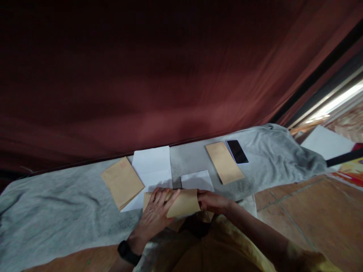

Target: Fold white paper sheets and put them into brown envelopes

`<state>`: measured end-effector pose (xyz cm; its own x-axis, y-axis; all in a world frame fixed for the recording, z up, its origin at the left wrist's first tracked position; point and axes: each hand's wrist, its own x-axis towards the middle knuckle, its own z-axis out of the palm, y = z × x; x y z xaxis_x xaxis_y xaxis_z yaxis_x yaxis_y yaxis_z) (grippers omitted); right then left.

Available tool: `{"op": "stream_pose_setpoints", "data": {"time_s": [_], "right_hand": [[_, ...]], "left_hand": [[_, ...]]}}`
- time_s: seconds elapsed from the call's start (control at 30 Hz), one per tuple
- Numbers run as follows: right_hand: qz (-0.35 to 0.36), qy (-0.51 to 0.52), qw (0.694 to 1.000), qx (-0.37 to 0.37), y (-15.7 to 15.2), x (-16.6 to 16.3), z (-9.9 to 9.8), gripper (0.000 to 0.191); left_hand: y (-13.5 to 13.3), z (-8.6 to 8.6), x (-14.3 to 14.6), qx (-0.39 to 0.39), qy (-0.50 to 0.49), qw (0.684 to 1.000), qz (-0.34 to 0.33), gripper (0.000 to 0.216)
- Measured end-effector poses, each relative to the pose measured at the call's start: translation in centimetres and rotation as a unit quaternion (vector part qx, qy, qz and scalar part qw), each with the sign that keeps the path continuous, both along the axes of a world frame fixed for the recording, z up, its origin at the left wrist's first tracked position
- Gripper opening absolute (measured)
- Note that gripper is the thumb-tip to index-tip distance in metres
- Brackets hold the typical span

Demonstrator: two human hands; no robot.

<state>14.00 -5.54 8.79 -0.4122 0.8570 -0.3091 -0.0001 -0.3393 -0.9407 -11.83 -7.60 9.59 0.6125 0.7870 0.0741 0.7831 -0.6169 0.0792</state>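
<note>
A brown envelope (184,202) is held at the near edge of a grey cloth (56,204). My left hand (155,215) lies on the envelope's left part with fingers closed over it; a black watch sits on that wrist. My right hand (211,200) grips the envelope's right end. Just beyond the envelope lies a small folded white paper (197,180). To the left a stack of brown envelopes (122,182) rests partly on white sheets (151,166).
Another brown envelope (224,161) and a black phone (237,151) lie on the cloth at the right. A dark red curtain (141,75) hangs behind. Orange tiled floor (312,215) and a white sheet (326,143) are at the right.
</note>
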Motion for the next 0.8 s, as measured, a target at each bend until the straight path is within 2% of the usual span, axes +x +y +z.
{"op": "stream_pose_setpoints", "data": {"time_s": [0.07,0.17,0.2,0.27,0.33,0.4,0.47,0.57,0.7,0.8], "right_hand": [[0.019,-0.035,0.999,0.021,0.3,1.4,-1.3,0.033],[-0.061,-0.127,0.986,0.083,0.8,3.8,-3.3,0.037],[-0.103,-0.176,0.972,0.113,1.0,4.4,-4.0,0.038],[-0.175,-0.319,0.912,0.189,1.3,5.1,-5.2,0.041],[-0.203,-0.440,0.841,0.241,1.4,5.0,-6.3,0.046],[-0.197,-0.502,0.800,0.264,1.4,4.4,-7.1,0.047],[-0.191,-0.532,0.774,0.284,1.5,3.8,-7.6,0.044],[-0.174,-0.556,0.764,0.276,1.8,3.5,-7.6,0.038],[-0.123,-0.561,0.790,0.213,2.3,4.1,-6.8,0.029],[-0.088,-0.542,0.810,0.206,2.2,4.6,-6.3,0.019]], "left_hand": [[0.3,-0.2,-0.7,0.016,0.001,1.000,0.017,0.092],[0.8,-0.6,-1.9,0.038,-0.009,0.997,0.061,0.094],[0.9,-0.8,-2.3,0.045,-0.012,0.996,0.077,0.094],[1.0,-1.3,-3.0,0.056,-0.018,0.993,0.104,0.097],[0.9,-1.8,-3.4,0.054,-0.020,0.991,0.120,0.101],[0.8,-2.1,-3.6,0.041,-0.017,0.991,0.128,0.105],[0.5,-2.2,-3.6,0.032,-0.012,0.990,0.135,0.107],[0.3,-2.1,-3.6,0.033,-0.013,0.988,0.149,0.107],[0.0,-2.2,-3.9,0.028,-0.016,0.987,0.154,0.111],[-0.1,-2.5,-4.1,0.021,-0.018,0.987,0.157,0.113]]}}
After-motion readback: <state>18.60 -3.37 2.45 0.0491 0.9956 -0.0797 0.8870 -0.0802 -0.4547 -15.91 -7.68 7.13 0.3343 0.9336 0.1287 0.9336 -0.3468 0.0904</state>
